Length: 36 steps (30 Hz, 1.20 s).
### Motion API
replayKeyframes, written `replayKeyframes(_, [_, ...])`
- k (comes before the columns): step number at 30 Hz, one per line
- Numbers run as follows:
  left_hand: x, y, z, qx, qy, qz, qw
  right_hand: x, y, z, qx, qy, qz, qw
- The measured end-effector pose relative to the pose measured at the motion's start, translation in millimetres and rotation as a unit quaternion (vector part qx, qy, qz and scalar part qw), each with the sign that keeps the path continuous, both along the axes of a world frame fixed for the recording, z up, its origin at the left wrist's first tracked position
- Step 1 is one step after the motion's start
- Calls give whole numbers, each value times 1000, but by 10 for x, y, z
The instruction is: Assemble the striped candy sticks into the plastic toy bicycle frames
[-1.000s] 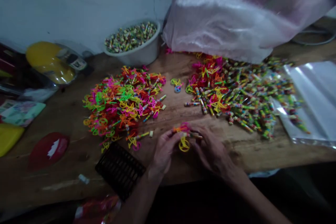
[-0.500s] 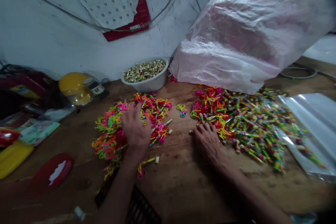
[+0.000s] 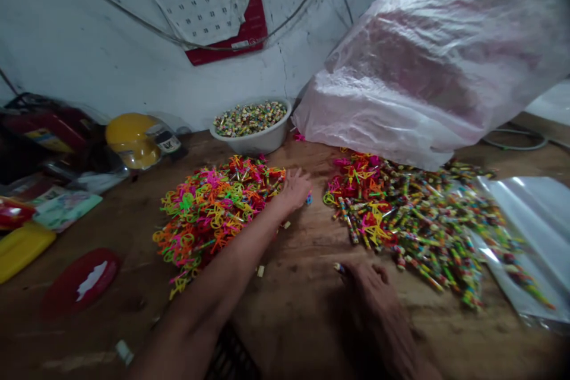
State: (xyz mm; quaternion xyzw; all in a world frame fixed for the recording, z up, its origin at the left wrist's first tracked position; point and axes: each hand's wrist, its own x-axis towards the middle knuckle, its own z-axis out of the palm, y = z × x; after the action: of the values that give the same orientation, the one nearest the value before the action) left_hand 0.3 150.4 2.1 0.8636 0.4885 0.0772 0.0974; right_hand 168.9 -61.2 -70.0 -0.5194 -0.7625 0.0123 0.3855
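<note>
My left hand [image 3: 296, 188] reaches to the right edge of a pile of bright plastic loop-shaped pieces [image 3: 214, 202], fingers stretched out. It covers most of a few small loops, and a blue loop [image 3: 309, 198] shows beside it. Lower right, my right hand [image 3: 374, 288] is curled just above the table, closed on a thin patterned stick [image 3: 339, 268] whose tip pokes out at the left. Beyond that hand lies a heap of similar multicoloured patterned sticks [image 3: 427, 219], with more plastic loops at its left side.
A grey-white basin [image 3: 253, 142] of small patterned pieces stands by the wall. A large translucent plastic bag [image 3: 401, 83] leans over the heap; a clear plastic sheet [image 3: 534, 219] lies right. A yellow helmet [image 3: 133, 136], red oval object [image 3: 80, 282] and black crate [image 3: 231, 356] are around.
My left hand has moved right from the middle of the loop pile to the small loops beside it. My right hand has drawn back from the stick heap, holding a stick.
</note>
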Motion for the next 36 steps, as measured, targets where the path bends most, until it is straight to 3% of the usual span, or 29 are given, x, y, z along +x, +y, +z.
replayKeyframes(5, [-116,-368,189,-27,-52,67,996,-15,-44,253,-64,165,19,984])
replayKeyframes(7, [-125,-654,236,-114,-159,93,976,-35,-10,366,-93,239,9,967])
replayKeyframes(8, [-123,-810,250,-190,-242,111,945,-46,9,404,-118,271,1,955])
replayKeyframes(9, [-116,-964,258,-278,-331,131,892,-57,23,429,-143,298,-5,944])
replayKeyframes(11, [-93,-1244,263,-429,-474,170,750,-79,37,441,-182,341,-8,922])
replayKeyframes(12, [-79,-1359,262,-475,-510,182,694,-88,34,435,-189,358,-4,914])
replayKeyframes(14, [-47,-1531,255,-529,-546,188,622,-95,17,417,-187,381,15,905])
replayKeyframes(16, [-19,-1630,243,-555,-556,183,591,-85,-9,412,-183,399,35,898])
replayKeyframes(25, [0,-1745,185,-589,-547,158,573,45,-94,458,-240,414,112,871])
replayKeyframes(31, [19,-1809,134,-612,-549,130,554,117,-115,313,-332,447,159,815])
replayKeyframes(33, [24,-1823,125,-599,-548,136,567,137,-103,323,-322,425,158,831])
replayKeyframes(36, [9,-1838,119,-571,-538,162,599,160,-77,414,-284,347,161,879])
